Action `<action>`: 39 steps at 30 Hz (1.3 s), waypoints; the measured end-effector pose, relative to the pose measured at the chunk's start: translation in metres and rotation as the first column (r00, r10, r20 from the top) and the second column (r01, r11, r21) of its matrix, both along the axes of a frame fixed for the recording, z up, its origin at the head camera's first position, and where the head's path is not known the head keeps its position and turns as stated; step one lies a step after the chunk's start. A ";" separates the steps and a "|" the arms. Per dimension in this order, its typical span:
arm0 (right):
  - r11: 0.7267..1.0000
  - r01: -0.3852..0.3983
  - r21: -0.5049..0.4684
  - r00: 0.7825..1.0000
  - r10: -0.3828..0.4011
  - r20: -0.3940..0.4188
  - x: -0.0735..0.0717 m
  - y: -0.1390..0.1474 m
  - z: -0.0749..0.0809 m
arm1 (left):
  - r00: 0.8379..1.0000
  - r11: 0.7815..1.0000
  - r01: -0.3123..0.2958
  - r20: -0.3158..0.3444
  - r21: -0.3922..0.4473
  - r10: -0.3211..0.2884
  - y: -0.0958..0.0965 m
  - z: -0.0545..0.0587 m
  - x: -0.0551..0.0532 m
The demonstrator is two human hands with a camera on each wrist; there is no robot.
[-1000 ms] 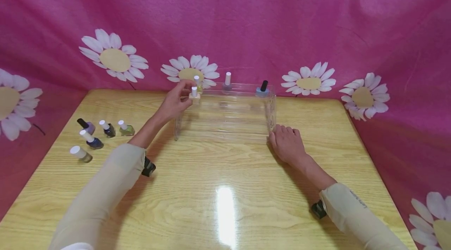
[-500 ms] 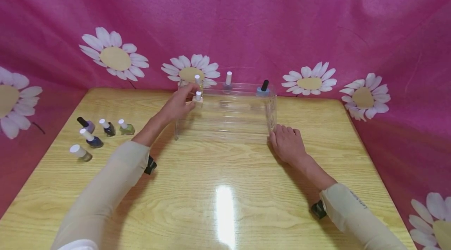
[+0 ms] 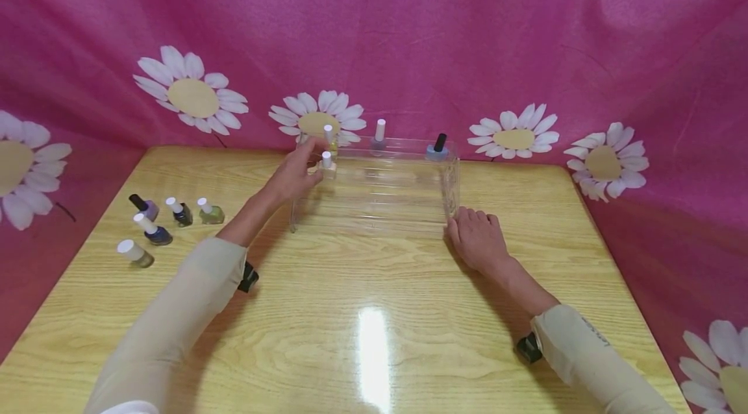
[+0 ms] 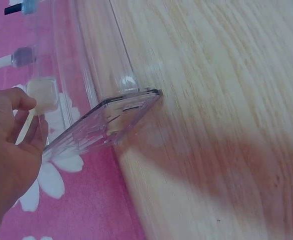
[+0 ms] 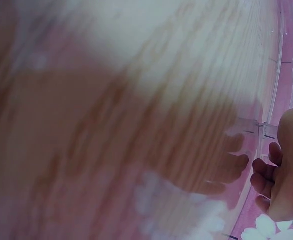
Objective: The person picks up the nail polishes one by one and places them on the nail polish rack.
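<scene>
A clear stepped display rack (image 3: 451,187) stands at the back of the table. My left hand (image 3: 290,175) pinches a beige nail polish bottle (image 3: 330,172) with a white cap at the rack's left end; in the left wrist view the cap lies between the fingers and the bottle's beige base (image 4: 44,95) faces the camera. Just behind it is a yellow nail polish (image 3: 334,145). My right hand (image 3: 478,239) grips the rack's front right corner, and the right wrist view shows its curled fingers (image 5: 262,184) at the clear edge.
On the top tier stand a greyish polish (image 3: 378,143) with a white cap and a light blue polish (image 3: 436,152) with a black cap. Several more bottles, including a green one (image 3: 212,215) and a dark blue one (image 3: 159,236), stand on the table's left (image 3: 280,336). A pink daisy cloth (image 3: 409,44) hangs behind.
My left hand has moved slightly right and down with the beige bottle, which now sits lower at the rack's left end. My right hand has stayed put.
</scene>
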State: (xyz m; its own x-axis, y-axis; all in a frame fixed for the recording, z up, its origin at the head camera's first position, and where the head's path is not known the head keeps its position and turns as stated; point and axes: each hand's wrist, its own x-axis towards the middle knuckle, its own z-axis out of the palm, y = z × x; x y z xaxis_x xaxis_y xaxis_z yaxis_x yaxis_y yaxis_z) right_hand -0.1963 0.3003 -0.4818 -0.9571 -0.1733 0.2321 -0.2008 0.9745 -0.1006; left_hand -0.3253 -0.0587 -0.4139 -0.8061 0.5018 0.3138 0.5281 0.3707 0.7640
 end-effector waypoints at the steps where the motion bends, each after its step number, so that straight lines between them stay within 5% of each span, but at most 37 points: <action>1: 1.000 0.000 0.000 1.000 0.000 -0.003 0.000 0.000 0.000 | 1.000 1.000 -0.016 0.018 0.012 0.016 -0.002 0.001 0.002; 8: 1.000 -0.003 0.003 1.000 0.003 0.005 0.001 -0.002 0.000 | 0.996 0.984 -0.090 -0.008 0.150 0.093 -0.029 0.025 0.036; 14: 1.000 -0.010 0.011 1.000 0.010 -0.001 0.000 -0.001 0.000 | 0.984 0.976 -0.174 -0.002 0.132 0.176 -0.065 0.038 0.060; 19: 1.000 -0.001 0.007 1.000 0.001 0.013 0.000 -0.001 0.002 | 0.963 0.958 -0.269 0.022 0.096 0.268 -0.097 0.036 0.073; 25: 1.000 0.001 0.003 1.000 -0.001 0.018 -0.001 0.000 0.001 | 0.935 0.931 -0.354 -0.003 0.092 0.356 -0.139 0.016 0.088; 32: 1.000 -0.003 0.021 1.000 0.002 0.015 -0.002 0.000 -0.001 | 0.873 0.871 -0.479 -0.046 0.109 0.486 -0.178 0.008 0.120; 36: 1.000 -0.002 0.014 1.000 0.002 0.015 -0.002 -0.001 0.000 | 0.826 0.819 -0.548 -0.049 0.171 0.562 -0.200 0.004 0.134; 39: 1.000 0.005 0.005 1.000 -0.005 0.021 -0.001 -0.001 0.001 | 0.785 0.777 -0.602 -0.039 0.182 0.618 -0.221 -0.009 0.139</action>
